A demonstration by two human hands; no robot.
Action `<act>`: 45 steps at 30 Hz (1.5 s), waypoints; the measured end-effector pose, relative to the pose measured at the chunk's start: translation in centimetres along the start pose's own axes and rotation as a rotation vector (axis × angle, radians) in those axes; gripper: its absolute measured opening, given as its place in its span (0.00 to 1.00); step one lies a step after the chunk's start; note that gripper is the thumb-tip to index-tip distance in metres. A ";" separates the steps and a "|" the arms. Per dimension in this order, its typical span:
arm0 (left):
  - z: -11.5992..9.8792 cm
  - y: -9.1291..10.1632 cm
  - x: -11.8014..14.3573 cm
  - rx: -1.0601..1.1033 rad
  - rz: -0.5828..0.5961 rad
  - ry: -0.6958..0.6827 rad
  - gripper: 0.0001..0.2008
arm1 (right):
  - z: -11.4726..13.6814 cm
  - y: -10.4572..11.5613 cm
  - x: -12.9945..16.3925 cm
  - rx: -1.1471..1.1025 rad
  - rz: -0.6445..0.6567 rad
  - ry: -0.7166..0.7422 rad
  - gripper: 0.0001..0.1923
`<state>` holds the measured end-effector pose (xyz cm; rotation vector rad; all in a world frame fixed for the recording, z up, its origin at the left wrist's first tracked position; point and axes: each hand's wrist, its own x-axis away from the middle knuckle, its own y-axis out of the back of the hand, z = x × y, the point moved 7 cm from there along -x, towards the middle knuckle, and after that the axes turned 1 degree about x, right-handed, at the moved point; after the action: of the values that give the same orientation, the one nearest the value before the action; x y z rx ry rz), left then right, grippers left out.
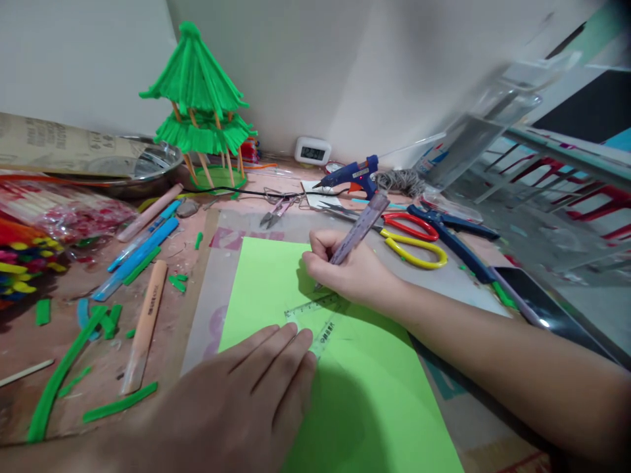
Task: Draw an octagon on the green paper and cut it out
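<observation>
Left hand (261, 374) lies flat, fingers together, on the ruler (311, 307) atop green paper (394, 387) – likely against slipping – while the right hand (355, 266) curls snugly round a pen (362, 226), tip near the ruler's edge

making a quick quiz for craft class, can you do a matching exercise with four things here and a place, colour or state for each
1. pen
2. scissors
3. set square
4. glue gun

A. lying on the green paper by the left hand
B. mostly blue
C. gripped in the right hand
D. one red handle, one yellow

Pairs: 1-C, 2-D, 3-A, 4-B
</observation>
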<state>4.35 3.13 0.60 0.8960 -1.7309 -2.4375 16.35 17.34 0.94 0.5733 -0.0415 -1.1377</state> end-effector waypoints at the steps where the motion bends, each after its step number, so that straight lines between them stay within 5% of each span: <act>1: 0.0 0.0 0.1 0.003 -0.008 0.001 0.20 | 0.0 0.0 0.0 0.004 0.001 -0.002 0.15; 23: -0.1 -0.9 0.7 0.016 -0.036 0.006 0.18 | 0.2 0.0 0.2 0.045 0.012 -0.006 0.15; 32: -0.2 0.3 0.1 0.005 0.015 0.020 0.18 | -2.7 0.8 -1.5 -0.257 0.063 -0.206 0.19; 37: -0.5 1.4 -0.5 0.176 0.074 -0.081 0.07 | 1.1 2.8 -1.9 -0.110 0.196 -0.120 0.16; 41: -0.1 1.7 -0.9 0.187 -0.012 -0.064 0.11 | 5.7 4.3 -1.6 0.131 0.256 0.040 0.19; 45: 0.0 1.0 -0.8 0.186 -0.009 -0.043 0.13 | 5.2 4.5 -1.5 0.392 0.280 0.038 0.15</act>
<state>4.73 3.08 1.82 0.8742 -1.9992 -2.3478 17.81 17.83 7.81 0.9065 -0.3082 -0.8472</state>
